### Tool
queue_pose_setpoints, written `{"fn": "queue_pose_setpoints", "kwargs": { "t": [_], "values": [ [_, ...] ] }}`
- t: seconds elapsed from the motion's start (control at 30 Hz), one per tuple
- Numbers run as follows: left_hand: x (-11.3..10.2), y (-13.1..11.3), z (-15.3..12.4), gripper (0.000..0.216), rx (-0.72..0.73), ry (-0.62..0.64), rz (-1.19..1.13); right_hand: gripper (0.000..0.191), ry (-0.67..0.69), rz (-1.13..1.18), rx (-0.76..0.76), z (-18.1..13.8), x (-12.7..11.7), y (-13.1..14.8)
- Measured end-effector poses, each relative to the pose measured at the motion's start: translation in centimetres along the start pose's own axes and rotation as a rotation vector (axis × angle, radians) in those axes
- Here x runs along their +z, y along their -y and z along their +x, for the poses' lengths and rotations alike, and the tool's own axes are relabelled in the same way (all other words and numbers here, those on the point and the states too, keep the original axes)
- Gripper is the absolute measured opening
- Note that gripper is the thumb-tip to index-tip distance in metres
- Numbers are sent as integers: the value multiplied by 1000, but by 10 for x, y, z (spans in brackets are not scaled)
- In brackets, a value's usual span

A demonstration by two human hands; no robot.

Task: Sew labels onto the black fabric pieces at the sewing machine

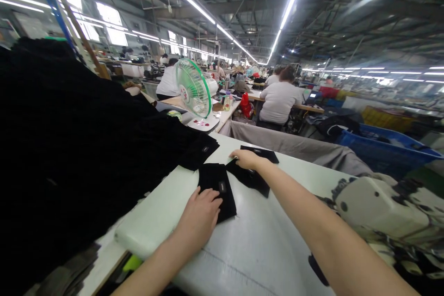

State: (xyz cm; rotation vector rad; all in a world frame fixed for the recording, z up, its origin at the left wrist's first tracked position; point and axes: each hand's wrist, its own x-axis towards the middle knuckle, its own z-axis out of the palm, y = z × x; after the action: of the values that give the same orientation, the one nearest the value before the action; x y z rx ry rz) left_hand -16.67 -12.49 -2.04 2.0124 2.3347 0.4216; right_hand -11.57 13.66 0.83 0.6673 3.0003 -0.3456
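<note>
My left hand [203, 208] lies flat with fingers stretched over a black fabric piece [213, 176] that bears a small dark label. Farther out, my right hand [245, 159] pinches the corner of a second black fabric piece [250, 179], lifting it a little off the white table [270, 236]. Just behind that hand rests another black labelled piece [267, 154]. A large heap of black fabric [79, 148] fills the left side, its tip with a small label reaching close to the piece under my left hand.
At the right stands a sewing machine [385, 203]. A green-rimmed fan [194, 88] is beyond the table's far edge, near a grey cloth [294, 141] hung along it. A blue crate [388, 145] is at the far right. People in white shirts [279, 101] sit farther back.
</note>
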Motion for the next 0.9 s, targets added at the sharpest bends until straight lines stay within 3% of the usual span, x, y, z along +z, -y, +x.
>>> {"fn": "queue_pose_setpoints", "kwargs": {
  "t": [0.07,0.17,0.27,0.33,0.4,0.5,0.57,0.67,0.73,0.83,0.9],
  "values": [
    [0,-6,-2,31,20,-43,-62,28,53,-20,2,-6,0,3],
    [6,-19,-1,49,41,-130,-286,19,110,-52,23,-19,-17,13],
    [11,-27,9,73,-103,-304,-566,2,91,-44,30,-40,-57,26],
    [9,-28,19,93,-234,-391,-758,9,50,3,-1,-59,-87,35],
    [4,-28,29,101,-273,-404,-981,13,35,78,-64,-75,-111,46],
    [-2,-30,35,69,-217,-373,-1331,15,-28,371,-219,-82,-124,56],
    [-4,-33,31,41,-223,-320,-1448,17,-153,490,-237,-71,-116,57],
    [-5,-33,18,36,-334,-276,-1268,17,-261,461,-154,-40,-81,53],
    [-5,-31,10,50,-445,-247,-908,15,-226,438,-120,-19,-52,50],
    [-6,-25,1,70,-578,-90,-321,13,-158,362,-40,1,-19,36],
    [-7,-22,-3,73,-615,-10,-110,22,-153,280,69,4,-8,18]
  ]
}}
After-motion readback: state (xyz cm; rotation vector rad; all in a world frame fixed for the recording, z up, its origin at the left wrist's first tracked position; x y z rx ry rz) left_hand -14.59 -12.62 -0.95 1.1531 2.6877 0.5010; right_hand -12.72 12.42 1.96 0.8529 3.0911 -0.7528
